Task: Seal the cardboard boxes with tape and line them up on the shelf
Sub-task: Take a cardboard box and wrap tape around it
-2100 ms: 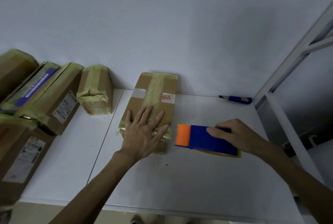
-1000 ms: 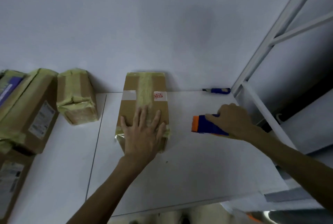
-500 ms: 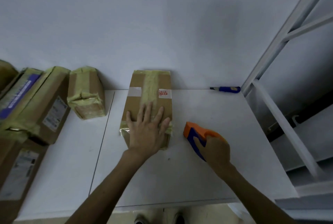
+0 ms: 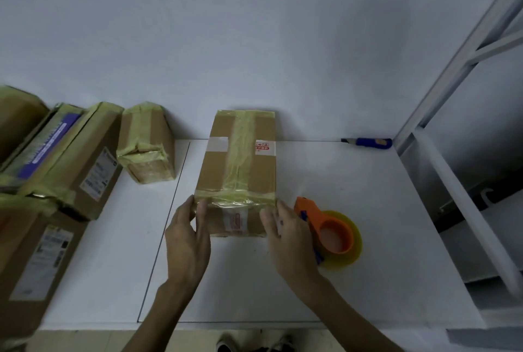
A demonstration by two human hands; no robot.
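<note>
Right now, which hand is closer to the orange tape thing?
Right. The right hand touches the box at its near right corner, just beside the tape dispenser. The left hand touches the near left corner, across the box from it.

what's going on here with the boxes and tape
A person is working at a white shelf. Their left hand and right hand press against the near corners of a taped cardboard box in the middle. The orange tape dispenser lies unheld beside the right hand. Other taped boxes sit along the wall to the left, and a blue knife lies at the back.
</note>
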